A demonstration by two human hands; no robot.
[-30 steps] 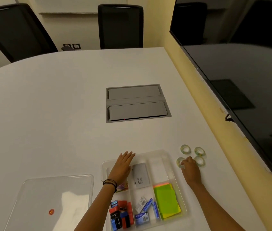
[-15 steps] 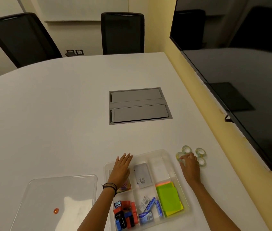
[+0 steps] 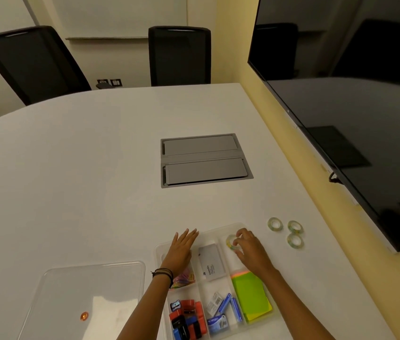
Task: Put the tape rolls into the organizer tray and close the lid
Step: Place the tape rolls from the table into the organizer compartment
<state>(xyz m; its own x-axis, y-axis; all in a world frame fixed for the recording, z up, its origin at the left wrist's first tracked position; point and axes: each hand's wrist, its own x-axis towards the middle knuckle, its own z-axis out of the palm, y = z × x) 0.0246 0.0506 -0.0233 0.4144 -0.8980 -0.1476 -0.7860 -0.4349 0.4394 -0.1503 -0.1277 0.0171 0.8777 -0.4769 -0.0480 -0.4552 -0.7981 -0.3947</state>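
Note:
A clear organizer tray (image 3: 159, 249) with several compartments lies on the white table near me. My right hand (image 3: 250, 251) holds a small clear tape roll (image 3: 230, 241) over the tray's far right compartment. Three more tape rolls lie on the table to the right of the tray: one (image 3: 274, 224), a second (image 3: 295, 227) and a third (image 3: 294, 241). My left hand (image 3: 180, 251) rests flat, fingers spread, on the tray's far left corner. The clear lid (image 3: 91, 298) with an orange dot lies flat on the table left of the tray.
The tray holds a grey card box (image 3: 211, 262), green sticky notes (image 3: 251, 295), coloured clips, red and black sharpeners and blue staple boxes. A grey cable hatch (image 3: 204, 160) is set into the table farther off. A large dark screen (image 3: 355, 106) hangs on the right wall; two black chairs stand beyond.
My right hand has taken one tape roll from the group on the table and brought it left over the tray's far right compartment. My left hand has stayed on the tray.

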